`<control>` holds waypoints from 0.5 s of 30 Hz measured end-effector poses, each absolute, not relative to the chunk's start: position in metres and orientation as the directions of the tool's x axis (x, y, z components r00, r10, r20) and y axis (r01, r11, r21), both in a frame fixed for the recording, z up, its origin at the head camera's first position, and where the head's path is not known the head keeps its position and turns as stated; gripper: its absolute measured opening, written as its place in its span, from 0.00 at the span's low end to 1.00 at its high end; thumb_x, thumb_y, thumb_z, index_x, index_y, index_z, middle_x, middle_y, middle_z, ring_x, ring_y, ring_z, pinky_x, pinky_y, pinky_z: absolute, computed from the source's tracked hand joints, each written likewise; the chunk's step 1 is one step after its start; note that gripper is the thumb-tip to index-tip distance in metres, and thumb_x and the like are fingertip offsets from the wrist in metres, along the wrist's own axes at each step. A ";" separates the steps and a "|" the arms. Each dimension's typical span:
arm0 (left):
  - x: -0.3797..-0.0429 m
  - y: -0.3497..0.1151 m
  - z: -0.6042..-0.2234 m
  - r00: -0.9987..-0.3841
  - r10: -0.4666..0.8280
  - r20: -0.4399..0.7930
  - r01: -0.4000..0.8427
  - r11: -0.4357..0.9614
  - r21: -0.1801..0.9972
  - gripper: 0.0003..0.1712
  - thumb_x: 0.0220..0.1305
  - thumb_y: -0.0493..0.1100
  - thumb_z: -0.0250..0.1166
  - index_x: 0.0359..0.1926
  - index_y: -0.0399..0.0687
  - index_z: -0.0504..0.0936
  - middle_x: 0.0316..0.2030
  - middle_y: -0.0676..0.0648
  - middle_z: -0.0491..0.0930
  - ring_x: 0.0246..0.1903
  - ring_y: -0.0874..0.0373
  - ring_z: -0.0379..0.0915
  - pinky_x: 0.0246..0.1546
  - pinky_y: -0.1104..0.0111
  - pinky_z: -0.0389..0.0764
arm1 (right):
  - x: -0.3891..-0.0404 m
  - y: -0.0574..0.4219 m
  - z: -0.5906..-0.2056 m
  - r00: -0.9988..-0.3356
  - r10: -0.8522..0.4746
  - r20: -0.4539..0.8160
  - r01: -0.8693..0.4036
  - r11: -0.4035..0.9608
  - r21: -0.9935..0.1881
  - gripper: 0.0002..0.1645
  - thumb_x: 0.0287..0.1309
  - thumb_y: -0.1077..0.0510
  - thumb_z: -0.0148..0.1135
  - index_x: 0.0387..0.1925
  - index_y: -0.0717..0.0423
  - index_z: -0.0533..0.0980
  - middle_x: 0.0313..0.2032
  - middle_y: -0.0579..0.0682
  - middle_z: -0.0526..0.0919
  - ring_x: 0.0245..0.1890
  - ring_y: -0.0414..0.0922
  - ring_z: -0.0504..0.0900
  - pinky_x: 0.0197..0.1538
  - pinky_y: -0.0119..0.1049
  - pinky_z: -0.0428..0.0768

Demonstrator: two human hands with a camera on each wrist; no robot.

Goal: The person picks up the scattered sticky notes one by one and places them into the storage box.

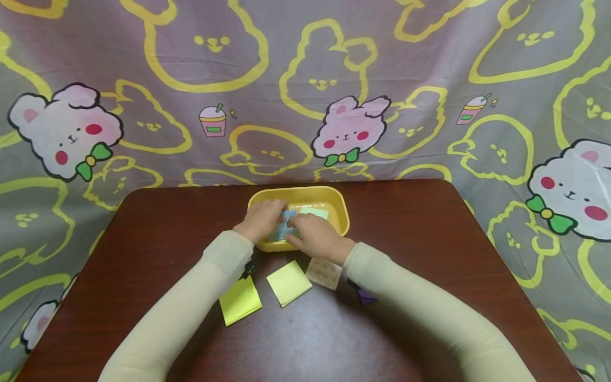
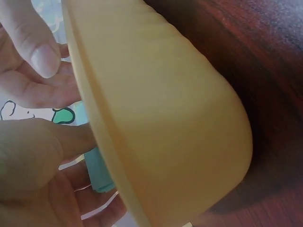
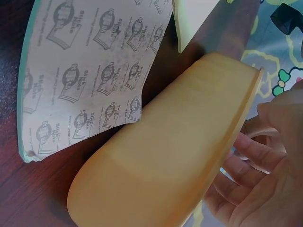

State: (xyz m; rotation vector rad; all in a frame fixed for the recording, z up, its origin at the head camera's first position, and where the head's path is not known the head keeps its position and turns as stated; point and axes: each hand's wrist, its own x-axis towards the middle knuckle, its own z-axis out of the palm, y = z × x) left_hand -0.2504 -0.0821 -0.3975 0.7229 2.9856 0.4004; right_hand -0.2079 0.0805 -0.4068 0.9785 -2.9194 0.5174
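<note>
A yellow plastic basket (image 1: 339, 209) stands toward the back of the table, and both hands reach into it. My left hand (image 1: 264, 218) grips a blue sticky note pad (image 1: 288, 216) at its left side; in the left wrist view a teal-looking pad (image 2: 98, 172) shows between thumb and fingers. My right hand (image 1: 319, 237) is over the basket's front right, thumb and fingertips by the blue pad's right edge. In the right wrist view its fingers (image 3: 244, 170) bend loosely inside the rim. A pale green pad (image 1: 314, 212) lies in the basket behind the right hand.
In front of the basket lie a bright yellow pad (image 1: 240, 301), a pale yellow pad (image 1: 289, 283) and a pad with a printed backing (image 1: 324, 273). A purple piece (image 1: 366, 296) shows partly under the right forearm. A patterned cloth (image 1: 267, 106) hangs behind the table (image 1: 410, 223).
</note>
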 end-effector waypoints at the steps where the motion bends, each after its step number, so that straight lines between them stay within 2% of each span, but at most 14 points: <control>1: -0.251 -0.082 -0.398 -0.890 0.455 0.017 0.444 0.859 0.255 0.02 0.60 0.38 0.60 0.35 0.47 0.78 0.26 0.51 0.77 0.24 0.55 0.70 0.24 0.62 0.71 | -0.208 0.080 -0.407 -0.803 -0.583 0.122 -0.589 0.747 -0.308 0.22 0.62 0.47 0.55 0.46 0.59 0.78 0.44 0.52 0.83 0.42 0.45 0.80 0.44 0.38 0.78; 5: -0.253 -0.081 -0.399 -0.889 0.457 0.022 0.449 0.863 0.231 0.02 0.59 0.36 0.60 0.34 0.46 0.79 0.25 0.50 0.77 0.24 0.55 0.70 0.27 0.61 0.71 | -0.209 0.080 -0.407 -0.805 -0.582 0.113 -0.585 0.748 -0.313 0.22 0.62 0.46 0.54 0.47 0.59 0.78 0.44 0.52 0.83 0.41 0.45 0.80 0.44 0.38 0.78; 8: -0.255 -0.081 -0.400 -0.891 0.454 0.019 0.448 0.869 0.211 0.03 0.59 0.37 0.60 0.35 0.46 0.79 0.26 0.50 0.78 0.25 0.55 0.71 0.33 0.59 0.71 | -0.211 0.080 -0.406 -0.808 -0.579 0.111 -0.582 0.751 -0.312 0.22 0.62 0.46 0.54 0.47 0.59 0.78 0.43 0.51 0.83 0.40 0.44 0.80 0.43 0.38 0.78; 12: -0.256 -0.080 -0.401 -0.896 0.444 0.004 0.436 0.878 0.197 0.06 0.61 0.40 0.61 0.39 0.47 0.80 0.32 0.49 0.81 0.31 0.53 0.74 0.42 0.55 0.69 | -0.213 0.080 -0.407 -0.815 -0.572 0.097 -0.570 0.761 -0.310 0.22 0.61 0.47 0.55 0.47 0.59 0.78 0.40 0.50 0.83 0.36 0.43 0.80 0.39 0.37 0.78; 15: -0.256 -0.079 -0.403 -0.899 0.438 -0.002 0.430 0.882 0.192 0.11 0.61 0.44 0.62 0.44 0.47 0.81 0.37 0.47 0.82 0.34 0.52 0.76 0.45 0.52 0.69 | -0.215 0.080 -0.407 -0.821 -0.565 0.083 -0.560 0.768 -0.312 0.22 0.61 0.47 0.56 0.47 0.59 0.78 0.40 0.50 0.83 0.35 0.42 0.79 0.38 0.36 0.77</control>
